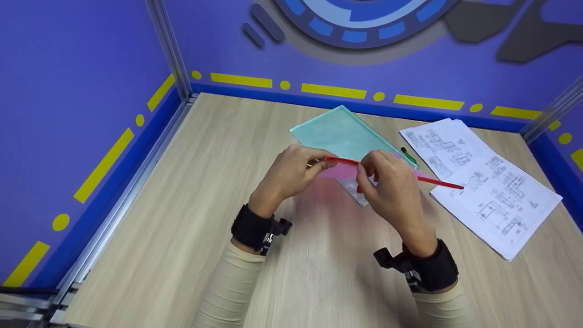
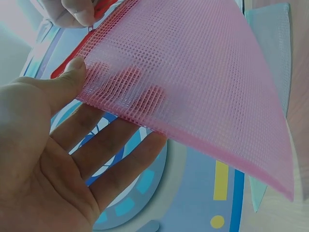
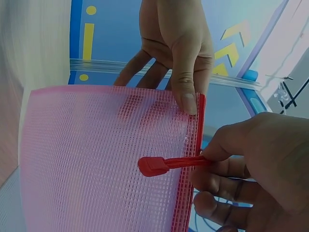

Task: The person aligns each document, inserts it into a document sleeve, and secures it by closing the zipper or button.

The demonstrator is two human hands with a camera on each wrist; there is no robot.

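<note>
A pink mesh zipper pouch (image 2: 193,87) with a red zipper edge (image 3: 199,125) is held up between both hands over the table. My left hand (image 1: 291,171) pinches one end of the zipper edge, thumb on one face and fingers spread behind the mesh. At the zipper, my right hand (image 1: 394,187) pinches the red pull cord (image 3: 186,162) between thumb and index finger. The cord's flat red tab (image 3: 153,166) sticks out over the mesh. In the head view the hands cover much of the pouch, and the red edge runs past the right hand.
Behind the hands a light green zipper pouch (image 1: 346,132) lies on the table, with a dark green pull (image 1: 409,157) at its right. A pale clear piece (image 1: 353,189) shows below the pink pouch. Printed sheets with drawings (image 1: 501,191) lie at the right. Blue panels (image 1: 91,91) enclose the table.
</note>
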